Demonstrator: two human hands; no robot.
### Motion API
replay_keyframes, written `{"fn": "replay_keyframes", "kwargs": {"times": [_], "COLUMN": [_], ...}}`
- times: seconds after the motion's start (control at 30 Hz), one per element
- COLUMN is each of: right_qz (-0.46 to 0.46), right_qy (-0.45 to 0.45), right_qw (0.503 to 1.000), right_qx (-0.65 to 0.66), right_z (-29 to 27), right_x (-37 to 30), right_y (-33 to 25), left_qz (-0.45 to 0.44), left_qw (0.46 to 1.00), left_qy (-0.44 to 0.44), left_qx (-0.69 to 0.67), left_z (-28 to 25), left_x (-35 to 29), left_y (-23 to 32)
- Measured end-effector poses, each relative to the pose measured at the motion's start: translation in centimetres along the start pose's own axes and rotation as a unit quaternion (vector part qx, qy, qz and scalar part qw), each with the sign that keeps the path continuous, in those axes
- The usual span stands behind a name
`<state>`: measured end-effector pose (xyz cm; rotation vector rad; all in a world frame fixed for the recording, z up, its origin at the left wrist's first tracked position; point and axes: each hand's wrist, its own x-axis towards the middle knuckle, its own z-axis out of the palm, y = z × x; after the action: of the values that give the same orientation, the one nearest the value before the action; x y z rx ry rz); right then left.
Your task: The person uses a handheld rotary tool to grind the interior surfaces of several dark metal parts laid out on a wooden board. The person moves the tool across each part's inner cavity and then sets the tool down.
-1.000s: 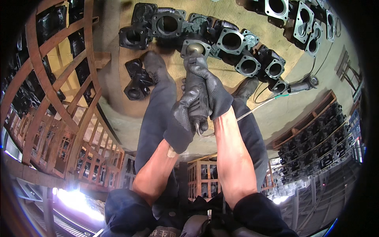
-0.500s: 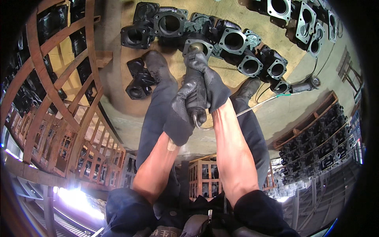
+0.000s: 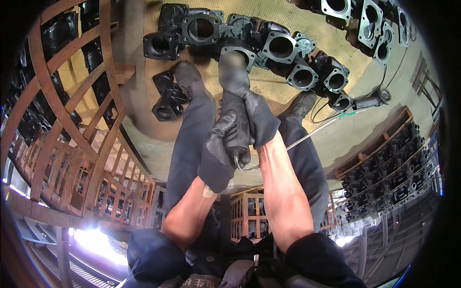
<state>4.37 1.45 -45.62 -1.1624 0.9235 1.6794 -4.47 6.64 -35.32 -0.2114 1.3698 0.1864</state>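
Both my hands, in dark gloves, are wrapped round a black cylindrical power grinder (image 3: 236,132), its cord leaving the rear end. My left hand (image 3: 217,144) grips the rear of the body. Further forward, my right hand (image 3: 257,113) closes on it from the right. The grinder's front points away from me at a dark metal casting (image 3: 246,56) with a pale square flange and a round bore. A blurred round patch covers the front end and part of that flange, so I cannot tell whether they touch.
More flanged castings (image 3: 281,48) lie in a curved row on tan ribbed sheeting, beyond my shoes. One casting (image 3: 165,108) lies beside my left shoe. Another grinder (image 3: 372,100) rests at the right with its cord. Wooden crates (image 3: 77,105) of castings stand left; stacked castings (image 3: 389,168) are right.
The grinder and both hands have drawn back slightly toward me, with the grip unchanged. A blurred patch now shows at the grinder's front. The whole view has shifted a little.
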Motion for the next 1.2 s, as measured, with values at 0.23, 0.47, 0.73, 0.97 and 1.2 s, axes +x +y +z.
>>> {"fn": "replay_keyframes", "kwargs": {"times": [0.23, 0.47, 0.73, 0.97, 1.2], "right_qz": [-0.086, 0.032, 0.012, -0.008, 0.022], "right_qy": [-0.009, -0.016, -0.001, -0.042, -0.013], "right_qw": [0.996, 0.999, 1.000, 0.999, 0.999], "right_qx": [-0.030, 0.032, -0.005, 0.030, 0.030], "right_z": [-0.7, 0.7, -0.4, -0.9, 0.1], "right_x": [1.2, 0.6, -0.5, 1.4, -2.0], "right_y": [0.4, -1.7, -0.2, -1.0, -0.6], "left_qz": [-0.002, 0.007, 0.024, 0.028, 0.020], "left_qw": [1.000, 0.999, 0.998, 0.999, 0.995], "left_qy": [0.022, -0.046, 0.053, -0.008, 0.098], "left_qx": [-0.005, 0.006, -0.033, 0.031, -0.008], "left_z": [0.3, -1.3, -0.3, -0.7, -0.2], "left_x": [1.0, 2.9, 0.5, 2.9, 0.6], "left_y": [0.0, 0.0, -1.7, -0.9, -1.9]}}
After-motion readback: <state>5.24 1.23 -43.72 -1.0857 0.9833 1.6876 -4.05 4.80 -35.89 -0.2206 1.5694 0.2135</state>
